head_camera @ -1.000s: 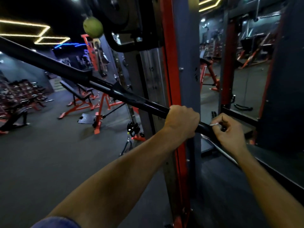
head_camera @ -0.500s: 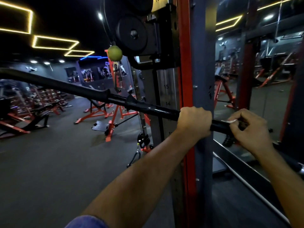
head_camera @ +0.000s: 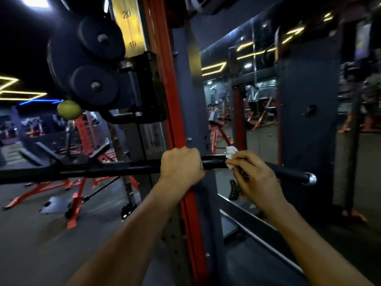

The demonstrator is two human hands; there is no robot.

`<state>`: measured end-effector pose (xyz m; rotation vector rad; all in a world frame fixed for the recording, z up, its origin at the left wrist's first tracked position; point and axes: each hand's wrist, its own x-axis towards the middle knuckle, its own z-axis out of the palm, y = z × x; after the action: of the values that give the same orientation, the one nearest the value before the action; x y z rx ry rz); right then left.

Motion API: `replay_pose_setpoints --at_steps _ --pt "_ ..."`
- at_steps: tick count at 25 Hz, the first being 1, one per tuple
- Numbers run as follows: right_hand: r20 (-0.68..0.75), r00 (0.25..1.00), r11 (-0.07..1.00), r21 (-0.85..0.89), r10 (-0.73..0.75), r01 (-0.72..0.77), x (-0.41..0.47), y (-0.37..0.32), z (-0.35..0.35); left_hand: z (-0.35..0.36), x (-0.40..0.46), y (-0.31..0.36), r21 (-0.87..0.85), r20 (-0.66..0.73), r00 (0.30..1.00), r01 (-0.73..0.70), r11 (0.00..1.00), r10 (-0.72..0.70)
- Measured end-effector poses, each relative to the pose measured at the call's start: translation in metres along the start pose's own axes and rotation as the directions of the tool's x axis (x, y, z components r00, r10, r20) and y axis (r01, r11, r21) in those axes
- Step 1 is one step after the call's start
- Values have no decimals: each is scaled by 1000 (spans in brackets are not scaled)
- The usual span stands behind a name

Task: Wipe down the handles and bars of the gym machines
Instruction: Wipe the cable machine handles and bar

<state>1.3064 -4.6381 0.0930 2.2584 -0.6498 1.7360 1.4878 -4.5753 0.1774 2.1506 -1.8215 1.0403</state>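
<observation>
From the head camera I see my left hand (head_camera: pixel 181 165) wrapped over the black bar (head_camera: pixel 132 169), fingers curled fully round it with the knuckles on top. Just to the right of those fingers, a short bare stretch of bar shows, and then my right hand (head_camera: pixel 252 175) begins. Its fingers are curled round the bar too, pinching a small white cloth (head_camera: pixel 231 155) against it; the cloth bunches out above and to the left of my fingertips, lying on the bar's upper side. Beyond the right hand's little-finger side the bar runs on, tilting slightly downward, to a round chrome end cap (head_camera: pixel 311 179), well clear of the fingers.

Left of my left hand the bar stretches across to the picture's edge, passing in front of a dark bracket. Behind both hands stands the red and grey upright (head_camera: pixel 165 100) of the machine, rising from below my left wrist. Above the left fingers hang black weight plates (head_camera: pixel 92 83) on a carriage, and a yellow-green ball (head_camera: pixel 69 109) sits to their lower left. Past my right fingers a mirror wall (head_camera: pixel 261 100) reflects red frames and yellow strip lights. Red benches (head_camera: pixel 76 195) stand on the dark floor far left of my hands.
</observation>
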Motion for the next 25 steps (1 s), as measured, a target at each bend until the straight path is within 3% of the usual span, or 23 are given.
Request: replay_pose_setpoints --at_steps 2,8,11,15,17,20,22,25 --pt "-25 998 998 -50 49 -50 0 5 -14 -5 3 -4 -29 22 999 -30 999 30" --pt "-67 993 991 -88 95 -100 35 -24 -6 -28 20 -65 -186 148 936 -290 939 319" --pt "-38 999 995 -95 15 -19 55 -59 27 -25 21 -88 -177 155 924 -322 930 350" --pt "57 992 960 -252 -113 124 53 -71 27 -16 21 -108 -277 68 936 -314 908 345" --pt "-1 1000 937 -347 -29 27 46 -60 5 -15 19 -113 -307 22 948 -296 904 318" --pt "-166 977 920 -348 130 -181 45 -59 -13 -15 16 -111 -324 -38 953 -297 898 301" --pt "-175 979 927 -339 108 -162 58 -78 -1 -17 15 -107 -330 -55 953 -300 895 299" --pt "-50 999 943 -332 -13 -4 76 -109 33 -18 13 -106 -343 -85 955 -296 891 285"
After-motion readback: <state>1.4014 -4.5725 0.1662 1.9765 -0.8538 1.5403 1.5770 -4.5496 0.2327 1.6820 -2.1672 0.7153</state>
